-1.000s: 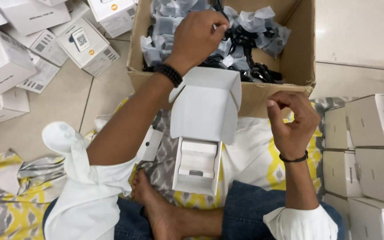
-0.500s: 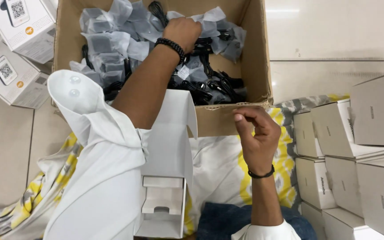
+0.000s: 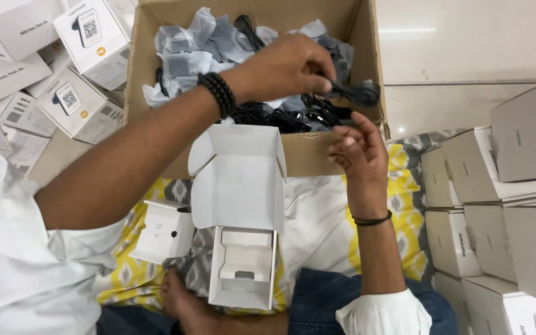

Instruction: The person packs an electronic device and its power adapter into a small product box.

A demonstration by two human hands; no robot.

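Observation:
My left hand [image 3: 290, 65] is raised over a brown cardboard box [image 3: 317, 155] and pinches a coiled black cable [image 3: 358, 92]. The box is full of black cables and grey plastic bags [image 3: 187, 53]. My right hand [image 3: 358, 152] hovers at the box's near right corner, fingers loosely apart, holding nothing, just below the cable. An open white carton [image 3: 240, 217] with its lid flipped up lies in front of me on my lap, its inner tray bare. A small white device [image 3: 164, 231] lies to its left.
Printed white boxes [image 3: 79, 74] are piled on the floor at the left. Plain grey-white boxes [image 3: 504, 186] are stacked at the right. I sit on a yellow and grey patterned cloth [image 3: 404, 192]; my bare foot [image 3: 184, 304] is below the carton.
My left hand has come out of the cardboard box with a black cable and moved right. My right hand has risen toward it. The view has tilted nearer the box.

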